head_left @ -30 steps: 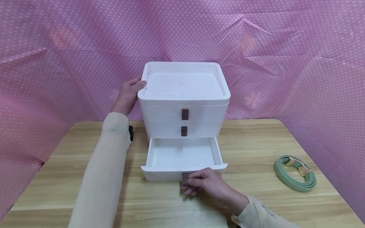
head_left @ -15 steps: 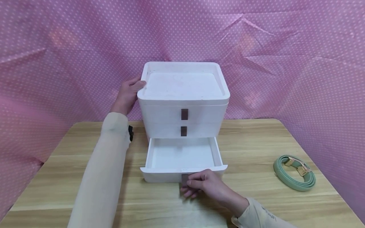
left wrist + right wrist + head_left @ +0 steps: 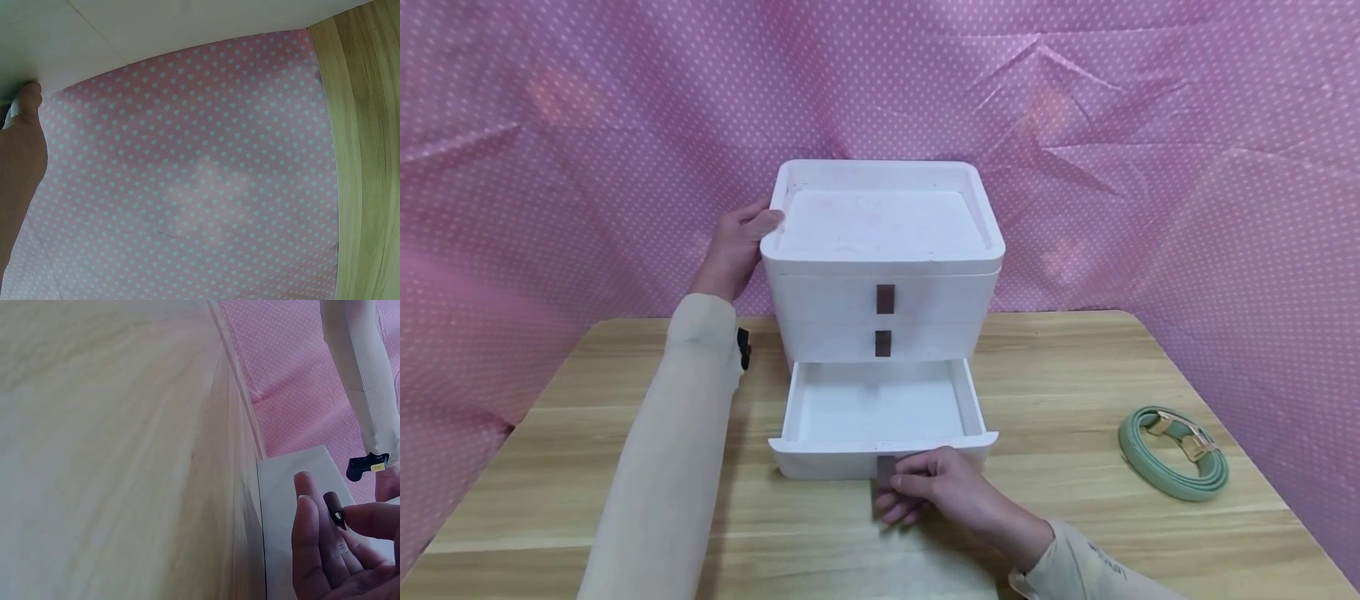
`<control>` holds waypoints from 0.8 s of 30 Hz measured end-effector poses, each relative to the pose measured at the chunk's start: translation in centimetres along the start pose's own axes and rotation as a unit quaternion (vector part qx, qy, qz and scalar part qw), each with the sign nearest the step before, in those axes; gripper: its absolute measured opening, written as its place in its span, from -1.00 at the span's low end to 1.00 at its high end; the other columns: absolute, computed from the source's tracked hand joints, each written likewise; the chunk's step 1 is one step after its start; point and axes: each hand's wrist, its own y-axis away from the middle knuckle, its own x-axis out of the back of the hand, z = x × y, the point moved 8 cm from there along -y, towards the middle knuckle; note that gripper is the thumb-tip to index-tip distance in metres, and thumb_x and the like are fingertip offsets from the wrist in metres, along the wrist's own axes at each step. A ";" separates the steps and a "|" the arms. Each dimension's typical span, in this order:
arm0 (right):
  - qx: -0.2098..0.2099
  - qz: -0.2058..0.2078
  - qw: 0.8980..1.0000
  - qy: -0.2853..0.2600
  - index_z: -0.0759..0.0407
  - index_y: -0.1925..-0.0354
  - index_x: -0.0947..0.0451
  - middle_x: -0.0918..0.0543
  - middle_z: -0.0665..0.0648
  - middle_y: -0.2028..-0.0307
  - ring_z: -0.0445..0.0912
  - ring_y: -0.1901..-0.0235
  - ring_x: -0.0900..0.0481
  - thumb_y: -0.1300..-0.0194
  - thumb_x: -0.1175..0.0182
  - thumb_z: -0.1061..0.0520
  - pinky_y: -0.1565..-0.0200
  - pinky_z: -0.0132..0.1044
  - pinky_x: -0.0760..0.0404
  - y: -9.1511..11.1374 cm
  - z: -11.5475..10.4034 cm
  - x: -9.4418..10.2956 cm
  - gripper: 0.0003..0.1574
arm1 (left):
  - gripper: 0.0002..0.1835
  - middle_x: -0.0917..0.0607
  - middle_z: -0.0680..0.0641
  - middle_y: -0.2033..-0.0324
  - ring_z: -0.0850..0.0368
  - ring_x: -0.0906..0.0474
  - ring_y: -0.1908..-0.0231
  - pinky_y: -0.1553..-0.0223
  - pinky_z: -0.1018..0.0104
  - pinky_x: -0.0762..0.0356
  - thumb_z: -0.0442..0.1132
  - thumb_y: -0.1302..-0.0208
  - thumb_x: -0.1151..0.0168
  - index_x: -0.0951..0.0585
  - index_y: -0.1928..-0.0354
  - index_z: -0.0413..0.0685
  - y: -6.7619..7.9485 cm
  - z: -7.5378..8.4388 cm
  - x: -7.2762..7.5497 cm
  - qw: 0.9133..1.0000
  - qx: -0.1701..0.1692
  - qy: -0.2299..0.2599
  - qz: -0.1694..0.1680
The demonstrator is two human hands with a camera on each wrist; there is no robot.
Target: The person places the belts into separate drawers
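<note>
A white drawer cabinet (image 3: 823,304) stands on the table with its bottom drawer (image 3: 880,404) pulled out, nothing inside it. My left hand (image 3: 736,246) grips the cabinet's upper left edge, thumb over the rim and the other fingers mostly hidden along the side. In the left wrist view its thumb (image 3: 28,103) lies against the white wall. My right hand (image 3: 943,492) is at the drawer front. Thumb and forefinger pinch the brown pull tab (image 3: 333,506), while the remaining fingers extend beneath it.
A coiled green belt (image 3: 1172,454) with a gold buckle lies on the wooden table (image 3: 1060,392) to the right. Two upper drawers with brown tabs are closed. The cabinet's top is a shallow tray (image 3: 883,221). Pink dotted cloth (image 3: 1075,108) hangs behind and at both sides.
The bottom drawer has come very slightly farther out with my right hand on its tab. My left hand keeps its place on the cabinet edge.
</note>
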 end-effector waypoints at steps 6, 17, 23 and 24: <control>0.007 -0.010 1.000 0.018 0.51 0.10 -0.55 -0.71 0.38 0.24 0.18 0.26 -0.72 -0.43 -0.07 0.26 0.20 -0.03 -0.72 0.2 0.0 -0.2 -0.72 | -0.38 -0.32 -0.02 -0.41 0.03 -0.29 -0.34 -0.31 0.23 -0.32 0.00 -0.44 -0.14 -0.27 -0.47 0.09 -0.1 -0.1 0.0 1.000 0.004 0.000 0.003; 0.056 -0.068 0.971 0.222 0.26 0.07 -0.67 -0.75 0.05 0.28 -0.04 0.27 -0.71 -0.46 -0.12 0.10 0.18 -0.24 -0.69 2.8 -1.0 1.0 -0.71 | -0.32 -0.20 0.00 -0.47 0.03 -0.22 -0.38 -0.31 0.25 -0.31 0.00 -0.41 -0.18 -0.23 -0.49 0.04 -0.1 0.0 -0.1 1.000 0.007 0.009 0.005; 0.057 -0.076 0.942 0.323 0.11 0.14 -0.69 -0.72 -0.04 0.31 -0.11 0.29 -0.68 -0.47 -0.11 0.01 0.19 -0.30 -0.65 5.7 -2.9 4.4 -0.73 | -0.36 -0.26 -0.02 -0.44 0.03 -0.26 -0.36 -0.31 0.25 -0.31 -0.02 -0.42 -0.17 -0.27 -0.47 0.02 -0.1 0.1 0.1 1.000 -0.006 0.008 0.003; 0.058 -0.066 0.935 0.343 0.08 0.16 -0.69 -0.71 -0.05 0.32 -0.13 0.30 -0.67 -0.47 -0.11 0.00 0.20 -0.30 -0.65 6.1 -3.3 5.3 -0.74 | -0.37 -0.29 -0.03 -0.43 0.03 -0.27 -0.36 -0.30 0.25 -0.32 -0.03 -0.42 -0.17 -0.29 -0.46 0.01 -0.1 0.1 0.1 1.000 -0.010 0.008 0.003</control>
